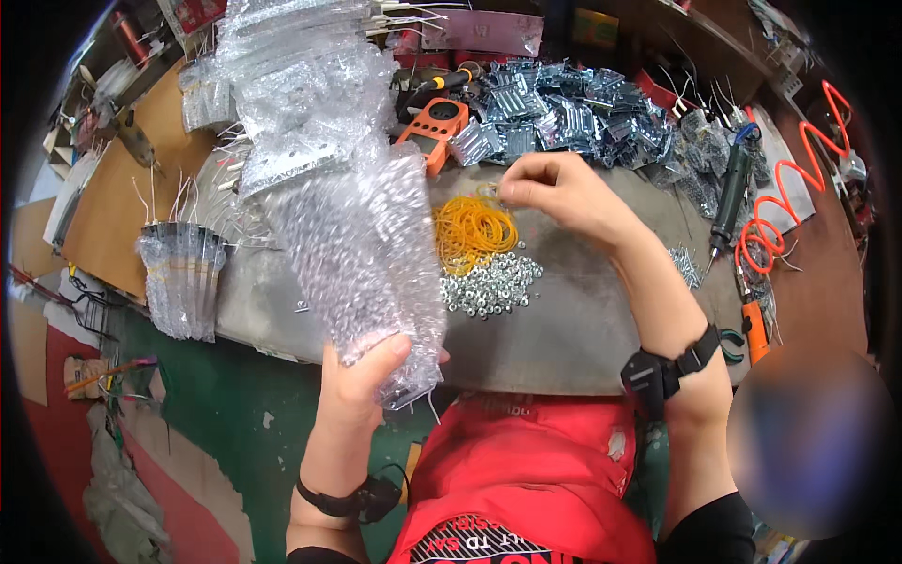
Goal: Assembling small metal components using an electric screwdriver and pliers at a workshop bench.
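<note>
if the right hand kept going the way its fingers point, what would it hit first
Most likely the yellow rubber bands: the right hand points left with its fingers at the pile's top edge, seemingly pinching one already. Depth is unclear.

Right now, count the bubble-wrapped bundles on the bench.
3 at least: one in the left hand, bundle; one standing left; one behind. Others may be hidden.

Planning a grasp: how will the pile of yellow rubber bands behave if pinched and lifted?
The yellow rubber bands look thin and looped, so probably floppy and light. They lie tangled in a heap, so a pinch by the right hand likely drags several along. Beside them, the small metal nuts may scatter if nudged.
</note>
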The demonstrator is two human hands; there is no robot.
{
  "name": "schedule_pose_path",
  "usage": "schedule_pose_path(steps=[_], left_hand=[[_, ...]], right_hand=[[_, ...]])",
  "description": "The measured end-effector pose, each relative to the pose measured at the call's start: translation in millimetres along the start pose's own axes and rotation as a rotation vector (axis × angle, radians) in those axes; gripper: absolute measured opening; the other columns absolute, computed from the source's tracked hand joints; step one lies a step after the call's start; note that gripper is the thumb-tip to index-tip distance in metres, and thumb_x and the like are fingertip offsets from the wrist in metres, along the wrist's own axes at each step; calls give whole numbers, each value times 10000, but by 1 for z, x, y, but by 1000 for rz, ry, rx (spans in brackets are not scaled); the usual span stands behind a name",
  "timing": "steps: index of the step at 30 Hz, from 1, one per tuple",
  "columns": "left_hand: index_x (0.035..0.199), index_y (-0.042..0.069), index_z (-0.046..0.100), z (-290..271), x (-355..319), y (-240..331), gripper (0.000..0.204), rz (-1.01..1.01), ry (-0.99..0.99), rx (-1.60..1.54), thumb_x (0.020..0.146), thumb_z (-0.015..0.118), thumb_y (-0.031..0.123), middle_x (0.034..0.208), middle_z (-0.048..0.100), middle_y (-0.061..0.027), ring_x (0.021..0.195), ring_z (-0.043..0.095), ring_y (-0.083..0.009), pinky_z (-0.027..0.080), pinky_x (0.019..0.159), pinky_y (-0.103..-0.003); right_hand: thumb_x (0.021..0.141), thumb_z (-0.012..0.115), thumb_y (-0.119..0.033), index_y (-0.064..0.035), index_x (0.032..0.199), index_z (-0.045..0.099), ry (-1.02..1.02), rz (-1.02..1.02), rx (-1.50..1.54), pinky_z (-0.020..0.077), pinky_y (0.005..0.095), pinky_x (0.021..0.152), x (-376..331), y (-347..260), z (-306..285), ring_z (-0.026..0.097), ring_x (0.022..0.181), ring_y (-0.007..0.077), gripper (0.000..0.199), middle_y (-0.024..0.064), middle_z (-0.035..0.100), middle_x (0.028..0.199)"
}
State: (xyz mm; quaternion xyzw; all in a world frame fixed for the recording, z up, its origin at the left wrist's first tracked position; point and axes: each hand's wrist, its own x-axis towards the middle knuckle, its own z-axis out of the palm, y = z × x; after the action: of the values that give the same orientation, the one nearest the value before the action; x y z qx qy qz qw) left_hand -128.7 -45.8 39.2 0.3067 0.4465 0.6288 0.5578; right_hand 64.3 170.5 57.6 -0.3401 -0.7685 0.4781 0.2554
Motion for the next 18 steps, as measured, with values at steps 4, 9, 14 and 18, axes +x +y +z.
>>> schedule_pose_path(steps=[4, 9, 14, 18], left_hand=[[1175, -68, 531, 18, 8, 16, 444, -52, -257, -50, 785, 672, 89, 983, 651, -152, 830, 667, -240, 556, 737, -360], [1241, -14, 489, 19, 11, -6, 531, 96, -380, 328, 790, 715, 150, 1051, 642, -126, 989, 626, -190, 481, 842, -293], [1214, 2, 512, 30, 14, 0, 552, 451, -75, 1309, 734, 748, 137, 1057, 638, -110, 953, 597, -132, 471, 842, -315], [1227, -19, 493, 36, 23, 4, 521, 342, -166, 164, 780, 723, 115, 1054, 647, -122, 956, 628, -176, 501, 839, -332]], right_hand=[[892, 609, -141, -2, 1036, 645, -150, -254, 158, 480, 294, 800, -44, -37, 40, 593, 882, 138, 203, 41, 654, 984], [946, 504, -226, 16, 1077, 595, 119, 211, 1176, 526, 334, 746, -70, -16, 28, 644, 853, 203, 289, 101, 656, 938], [899, 451, -25, 35, 1179, 592, -660, -244, 331, 548, 346, 671, -123, -89, 17, 653, 672, 225, 320, 117, 678, 863], [938, 531, -93, 26, 1250, 569, -1205, -428, 345, 497, 339, 877, -125, -59, 66, 628, 1013, 274, 336, 172, 569, 1269]])
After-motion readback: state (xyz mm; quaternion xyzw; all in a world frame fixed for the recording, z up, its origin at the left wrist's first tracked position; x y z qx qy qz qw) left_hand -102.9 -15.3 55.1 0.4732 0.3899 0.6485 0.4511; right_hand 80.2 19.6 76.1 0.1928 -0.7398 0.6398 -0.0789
